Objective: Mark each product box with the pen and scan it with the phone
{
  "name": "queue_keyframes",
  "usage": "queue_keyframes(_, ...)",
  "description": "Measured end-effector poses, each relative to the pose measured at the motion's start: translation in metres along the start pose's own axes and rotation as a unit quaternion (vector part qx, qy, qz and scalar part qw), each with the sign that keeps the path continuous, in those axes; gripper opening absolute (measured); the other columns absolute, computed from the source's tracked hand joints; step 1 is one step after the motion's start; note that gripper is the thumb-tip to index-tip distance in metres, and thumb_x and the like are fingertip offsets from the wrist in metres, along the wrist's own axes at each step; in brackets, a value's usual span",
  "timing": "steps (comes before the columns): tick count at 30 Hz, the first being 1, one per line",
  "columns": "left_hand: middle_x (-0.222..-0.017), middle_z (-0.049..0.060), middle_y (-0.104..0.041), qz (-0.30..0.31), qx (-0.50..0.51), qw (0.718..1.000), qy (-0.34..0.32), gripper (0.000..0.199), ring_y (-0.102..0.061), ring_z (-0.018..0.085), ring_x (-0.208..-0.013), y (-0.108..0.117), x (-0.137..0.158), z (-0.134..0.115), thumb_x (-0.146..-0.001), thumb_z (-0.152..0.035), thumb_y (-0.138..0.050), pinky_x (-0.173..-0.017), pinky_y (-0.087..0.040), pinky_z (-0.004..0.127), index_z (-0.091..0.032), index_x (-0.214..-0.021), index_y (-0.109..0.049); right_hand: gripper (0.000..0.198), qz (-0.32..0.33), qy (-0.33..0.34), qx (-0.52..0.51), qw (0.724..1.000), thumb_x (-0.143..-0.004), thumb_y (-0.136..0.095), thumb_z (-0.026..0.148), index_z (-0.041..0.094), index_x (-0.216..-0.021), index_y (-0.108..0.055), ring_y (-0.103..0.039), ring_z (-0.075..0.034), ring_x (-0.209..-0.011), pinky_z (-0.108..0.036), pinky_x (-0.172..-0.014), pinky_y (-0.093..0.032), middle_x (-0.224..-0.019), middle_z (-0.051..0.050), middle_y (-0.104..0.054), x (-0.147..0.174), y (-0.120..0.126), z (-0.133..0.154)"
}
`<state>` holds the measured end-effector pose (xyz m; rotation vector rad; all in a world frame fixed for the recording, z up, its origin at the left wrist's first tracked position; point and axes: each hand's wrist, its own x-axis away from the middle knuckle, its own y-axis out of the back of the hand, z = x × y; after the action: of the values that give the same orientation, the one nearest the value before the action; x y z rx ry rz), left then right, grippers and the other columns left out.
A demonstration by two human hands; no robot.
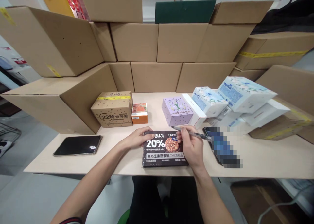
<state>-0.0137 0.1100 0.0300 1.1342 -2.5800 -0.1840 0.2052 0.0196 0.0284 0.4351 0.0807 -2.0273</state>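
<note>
A black snack box [164, 156] with a cookie picture and a large "20%" lies flat near the table's front edge. My left hand [137, 137] grips its far left corner, thumb on the top and the fingers partly hidden behind the edge. Over the box's right side, my right hand [190, 145] is closed around a slim dark pen [200, 135], whose pointed end faces left. The right hand hides part of the box's right end. Just beyond the box stands a lilac tea box [178, 114].
A phone [78, 145] lies at the left, another phone [222, 148], partly blurred, at the right. A brown carton [113, 114] and a small orange box [139, 116] stand behind. Tissue packs [245, 93] are piled at right. Stacked cardboard boxes [155, 76] wall the back.
</note>
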Motion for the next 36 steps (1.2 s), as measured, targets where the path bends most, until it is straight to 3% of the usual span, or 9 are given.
queue_keyframes(4, -0.071, -0.002, -0.058, 0.003, -0.006, 1.000, 0.001, 0.040, -0.048, 0.009, -0.057, 0.001, 0.001, -0.001, -0.084, -0.055, -0.062, -0.049, -0.035, 0.019, -0.017, -0.097, -0.061, 0.024, -0.100, 0.056, 0.066, 0.991, -0.095, -0.052, 0.037, 0.020, -0.109, -0.062, -0.065, -0.016, -0.080, -0.032, -0.074, -0.054, -0.097, -0.006, -0.069, 0.009, 0.022, -0.023)
queue_keyframes(7, -0.069, -0.002, -0.057, -0.008, -0.017, 1.000, -0.001, 0.041, -0.047, 0.009, -0.055, 0.003, 0.001, -0.002, -0.084, -0.055, -0.062, -0.048, -0.035, 0.020, -0.016, -0.097, -0.062, 0.028, -0.017, 0.130, 0.210, 0.969, -0.093, -0.049, 0.023, 0.019, -0.117, -0.063, -0.062, -0.023, -0.104, -0.039, -0.088, -0.051, -0.114, -0.011, -0.067, 0.012, 0.046, -0.040)
queue_keyframes(10, -0.070, -0.001, -0.058, -0.030, -0.022, 0.999, -0.004, 0.040, -0.047, 0.009, -0.055, 0.005, 0.000, -0.003, -0.083, -0.054, -0.063, -0.049, -0.035, 0.020, -0.016, -0.094, -0.063, 0.048, 0.098, 0.162, 0.371, 0.909, -0.087, -0.038, 0.005, 0.018, -0.128, -0.061, -0.055, -0.026, -0.109, -0.043, -0.092, -0.048, -0.123, -0.013, -0.065, 0.013, 0.061, -0.051)
queue_keyframes(16, -0.071, 0.000, -0.060, -0.090, -0.028, 0.995, -0.012, 0.040, -0.050, 0.011, -0.057, 0.005, -0.003, -0.001, -0.082, -0.053, -0.063, -0.052, -0.037, 0.021, -0.015, -0.094, -0.063, 0.053, 0.143, 0.152, 0.521, 0.827, -0.085, -0.043, 0.004, 0.023, -0.131, -0.059, -0.049, -0.028, -0.100, -0.041, -0.081, -0.044, -0.125, -0.012, -0.065, 0.010, 0.055, -0.057)
queue_keyframes(20, -0.076, 0.001, -0.065, -0.138, -0.051, 0.989, -0.025, 0.042, -0.056, 0.014, -0.062, 0.005, -0.007, 0.006, -0.082, -0.055, -0.061, -0.057, -0.041, 0.024, -0.016, -0.099, -0.064, 0.048, 0.106, 0.170, 0.497, 0.844, -0.091, -0.039, 0.013, 0.024, -0.136, -0.055, -0.049, -0.027, -0.101, -0.041, -0.086, -0.044, -0.121, -0.012, -0.064, 0.014, 0.060, -0.060)
queue_keyframes(23, -0.086, 0.003, -0.069, -0.174, -0.083, 0.980, -0.045, 0.041, -0.061, 0.017, -0.072, 0.006, -0.010, 0.011, -0.084, -0.055, -0.059, -0.065, -0.045, 0.026, -0.018, -0.100, -0.065, 0.047, -0.022, 0.161, 0.494, 0.854, -0.096, -0.043, 0.035, 0.017, -0.138, -0.053, -0.048, -0.031, -0.111, -0.050, -0.096, -0.042, -0.123, -0.018, -0.059, 0.021, 0.081, -0.060)
queue_keyframes(26, -0.092, 0.003, -0.071, -0.212, -0.130, 0.967, -0.061, 0.037, -0.061, 0.019, -0.077, 0.006, -0.010, 0.012, -0.085, -0.052, -0.058, -0.070, -0.045, 0.028, -0.019, -0.099, -0.067, 0.070, -0.140, 0.066, 0.537, 0.829, -0.088, -0.049, 0.061, 0.016, -0.142, -0.049, -0.041, -0.045, -0.123, -0.063, -0.092, -0.039, -0.137, -0.026, -0.046, 0.028, 0.106, -0.061)
queue_keyframes(31, -0.096, 0.005, -0.069, -0.285, -0.205, 0.932, -0.091, 0.028, -0.059, 0.020, -0.080, 0.004, -0.006, 0.005, -0.088, -0.044, -0.055, -0.074, -0.044, 0.029, -0.021, -0.095, -0.069, 0.088, -0.109, -0.089, 0.555, 0.820, -0.079, -0.049, 0.072, 0.016, -0.146, -0.042, -0.048, -0.047, -0.117, -0.064, -0.089, -0.040, -0.128, -0.026, -0.051, 0.029, 0.130, -0.077)
queue_keyframes(36, -0.101, 0.005, -0.065, -0.321, -0.247, 0.905, -0.131, 0.022, -0.058, 0.019, -0.084, 0.002, -0.002, 0.001, -0.089, -0.035, -0.053, -0.082, -0.044, 0.030, -0.022, -0.097, -0.069, 0.080, -0.129, -0.027, 0.538, 0.833, -0.085, -0.044, 0.062, 0.006, -0.142, -0.048, -0.053, -0.043, -0.105, -0.062, -0.090, -0.040, -0.109, -0.026, -0.059, 0.032, 0.126, -0.084)
